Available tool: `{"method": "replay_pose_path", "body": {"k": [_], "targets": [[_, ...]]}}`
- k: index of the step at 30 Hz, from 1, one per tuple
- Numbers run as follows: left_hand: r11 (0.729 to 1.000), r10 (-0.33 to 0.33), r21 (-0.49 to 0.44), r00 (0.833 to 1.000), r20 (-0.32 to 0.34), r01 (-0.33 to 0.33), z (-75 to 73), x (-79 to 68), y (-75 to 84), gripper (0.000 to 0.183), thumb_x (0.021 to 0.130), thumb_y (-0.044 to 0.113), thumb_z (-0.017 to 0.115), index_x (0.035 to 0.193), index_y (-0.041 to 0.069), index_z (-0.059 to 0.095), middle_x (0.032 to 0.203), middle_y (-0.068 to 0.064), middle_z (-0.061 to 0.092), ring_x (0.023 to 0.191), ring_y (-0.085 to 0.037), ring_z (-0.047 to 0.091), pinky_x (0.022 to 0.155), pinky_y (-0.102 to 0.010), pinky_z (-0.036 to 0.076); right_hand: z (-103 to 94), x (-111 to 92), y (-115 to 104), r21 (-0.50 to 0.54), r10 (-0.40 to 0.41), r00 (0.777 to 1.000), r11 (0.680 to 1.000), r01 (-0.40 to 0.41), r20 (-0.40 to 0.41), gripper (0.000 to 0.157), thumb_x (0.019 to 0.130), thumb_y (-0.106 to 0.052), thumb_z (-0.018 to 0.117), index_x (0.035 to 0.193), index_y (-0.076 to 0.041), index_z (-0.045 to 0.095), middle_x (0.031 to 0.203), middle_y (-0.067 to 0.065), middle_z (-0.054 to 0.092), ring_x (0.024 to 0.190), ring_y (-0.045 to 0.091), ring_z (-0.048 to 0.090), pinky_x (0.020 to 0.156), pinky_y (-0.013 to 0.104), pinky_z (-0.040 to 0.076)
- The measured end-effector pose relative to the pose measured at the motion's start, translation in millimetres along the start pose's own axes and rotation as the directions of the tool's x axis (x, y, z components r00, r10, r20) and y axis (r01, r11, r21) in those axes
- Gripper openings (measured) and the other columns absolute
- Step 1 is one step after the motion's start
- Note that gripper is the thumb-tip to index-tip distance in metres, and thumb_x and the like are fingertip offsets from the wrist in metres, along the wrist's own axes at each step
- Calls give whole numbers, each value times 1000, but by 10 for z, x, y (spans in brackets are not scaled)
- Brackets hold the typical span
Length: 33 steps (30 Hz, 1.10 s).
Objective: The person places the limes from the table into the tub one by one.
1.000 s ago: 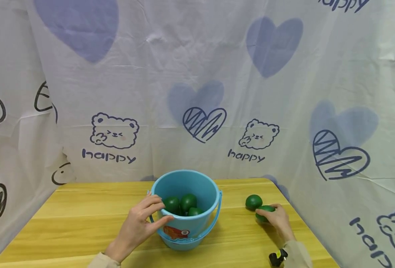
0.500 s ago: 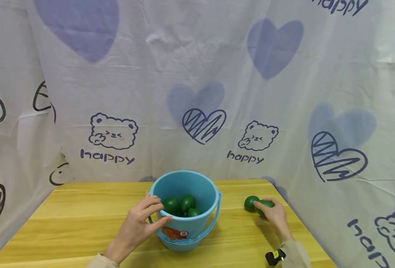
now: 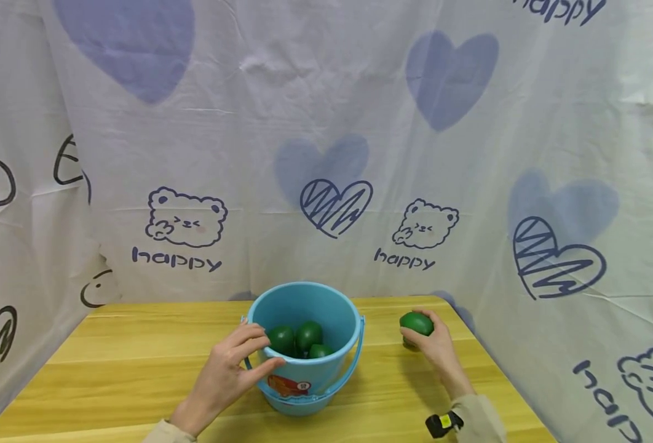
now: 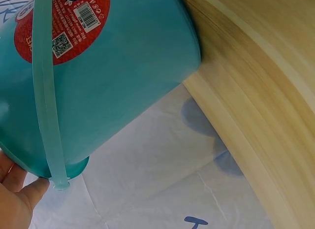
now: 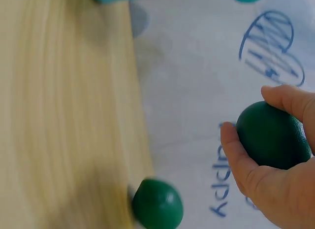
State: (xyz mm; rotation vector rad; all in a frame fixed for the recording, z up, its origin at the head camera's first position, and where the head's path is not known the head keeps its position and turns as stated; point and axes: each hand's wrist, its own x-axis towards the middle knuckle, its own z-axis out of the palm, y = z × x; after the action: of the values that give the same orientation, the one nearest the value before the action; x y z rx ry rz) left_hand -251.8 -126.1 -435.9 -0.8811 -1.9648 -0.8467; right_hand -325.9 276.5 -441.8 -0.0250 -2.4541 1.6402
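Observation:
A light blue bucket [image 3: 310, 384] with a red label stands on the table, several dark green avocados [image 3: 308, 335] inside it. My left hand [image 3: 228, 364] grips its near-left rim, thumb outside; in the left wrist view the fingers [image 4: 32, 192] hold the rim beside the handle's hinge. To the right of the bucket, my right hand [image 3: 437, 344] holds another green avocado [image 5: 270, 135] between thumb and fingers, raised off the table. A further avocado [image 5: 157, 204] lies on the tabletop below it, mostly hidden by the hand in the head view.
The wooden table [image 3: 155, 351] ends at a white curtain [image 3: 238, 154] printed with hearts and bears, which also hangs along both sides. The bucket's blue handle [image 3: 354, 363] hangs down across its front. A black device [image 3: 444, 423] is strapped at the right wrist.
My right hand has lifted the nearer avocado off the table and moved it left and away, over the other one. The left hand stays on the bucket rim.

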Motion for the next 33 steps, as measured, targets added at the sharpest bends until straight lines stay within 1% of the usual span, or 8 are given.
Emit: {"method": "replay_pose_path", "body": {"k": [4,7,11,15,18,25,28,33], "targets": [[1000,-4,-5,1000,-1,4,5,4,2,28,73,26,87,95,17,73,103,5,66,97,-15,64,102,-57,45,79,-32,-142,61,-23,999,998,21,23,62,87,-12,73,141,-14,43,141,23,39,119,43,48,82,39,59],[1000,8,-4,1000,-10,-8,6,9,-2,29,72,26,87,95,16,73,103,4,67,97,-16,65,101,-57,45,137,-56,-235,67,-39,998,997,36,39,63,87,-9,73,141,-16,43,141,22,39,116,41,48,77,35,57],[1000,20,-1,1000,-19,-20,11,16,-14,29,72,26,87,95,16,73,103,4,67,96,-17,65,101,-56,46,211,-94,-330,43,-76,996,996,74,43,63,85,-12,75,140,-18,44,141,19,42,116,38,50,82,38,53],[1000,13,8,1000,-21,-13,-1,12,-20,29,72,27,87,95,16,72,102,4,66,96,-14,64,106,-46,45,298,-151,-418,49,-116,992,992,113,52,63,84,-17,78,139,-19,47,141,17,45,118,37,52,90,44,53],[1000,1,14,1000,-18,0,-22,7,-16,29,72,26,88,94,16,72,102,4,66,96,-13,64,108,-40,43,362,-194,-495,58,-141,988,989,138,63,63,84,-21,79,139,-20,48,140,16,47,117,36,53,91,45,54],[1000,-5,11,1000,-8,6,-18,9,-9,29,72,25,88,94,16,73,102,5,66,96,-15,65,102,-53,46,455,-238,-681,104,-183,982,979,176,57,63,82,-22,81,137,-23,50,137,12,50,115,33,54,89,41,54],[1000,-9,8,1000,-3,9,-9,6,-4,29,72,26,88,95,16,73,103,5,66,96,-15,65,103,-54,45,490,-261,-761,124,-196,979,974,187,63,63,82,-21,81,137,-22,51,135,12,50,113,32,55,89,41,54],[1000,-15,5,1000,3,15,2,-4,9,30,71,26,88,95,16,73,103,5,67,96,-14,64,103,-53,44,562,-289,-867,105,-229,971,969,222,68,62,80,-22,83,135,-22,54,131,11,56,110,30,57,89,43,54]]}}
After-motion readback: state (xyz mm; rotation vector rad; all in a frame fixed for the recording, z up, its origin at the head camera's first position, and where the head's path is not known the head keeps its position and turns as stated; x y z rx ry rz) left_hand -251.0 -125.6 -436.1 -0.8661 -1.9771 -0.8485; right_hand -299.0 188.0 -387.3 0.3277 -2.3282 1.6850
